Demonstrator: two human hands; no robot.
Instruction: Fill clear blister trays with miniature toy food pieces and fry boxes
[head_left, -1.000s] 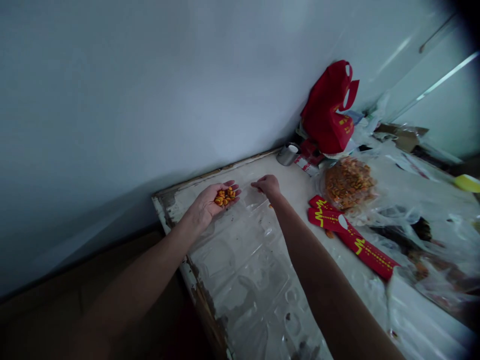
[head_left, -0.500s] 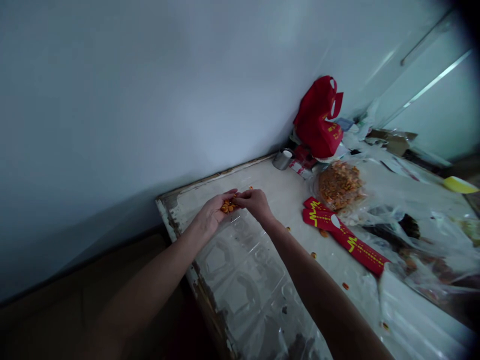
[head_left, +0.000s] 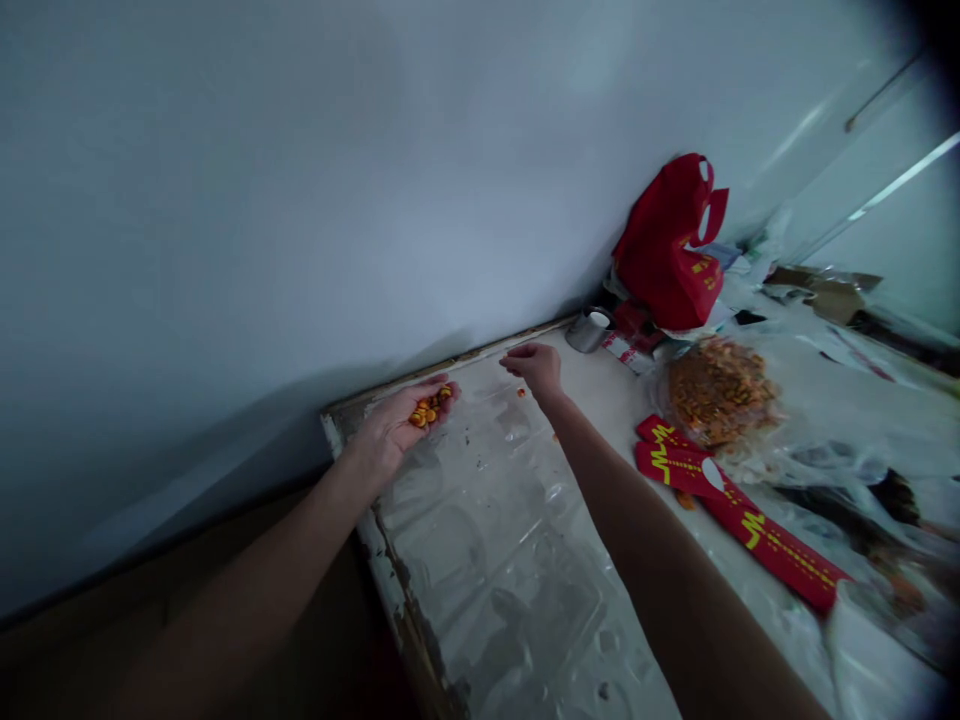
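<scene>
My left hand (head_left: 390, 428) is palm up and cupped around a small heap of shiny orange-yellow pieces (head_left: 427, 409); their kind is not clear. It hovers over the near-left corner of a clear plastic tray (head_left: 517, 560) with moulded hollows, lying on the white table. To the right, my right hand (head_left: 541, 368) is above the tray's far end, thumb and fingertips pinched together. Whether anything is between those fingertips is too small to tell. A small orange-red piece (head_left: 521, 393) lies just below my right hand.
Right of the tray lie red strips with yellow print (head_left: 739, 510) and a clear bag of orange pieces (head_left: 720, 390). A metal can (head_left: 588, 330) and a red cloth bag (head_left: 667, 245) stand by the wall (head_left: 337, 180). The table edge (head_left: 401, 590) is worn.
My hands have moved apart: the right one left the heap in my left palm and went toward the tray's far end. The left hand has shifted slightly left. The view has turned a little.
</scene>
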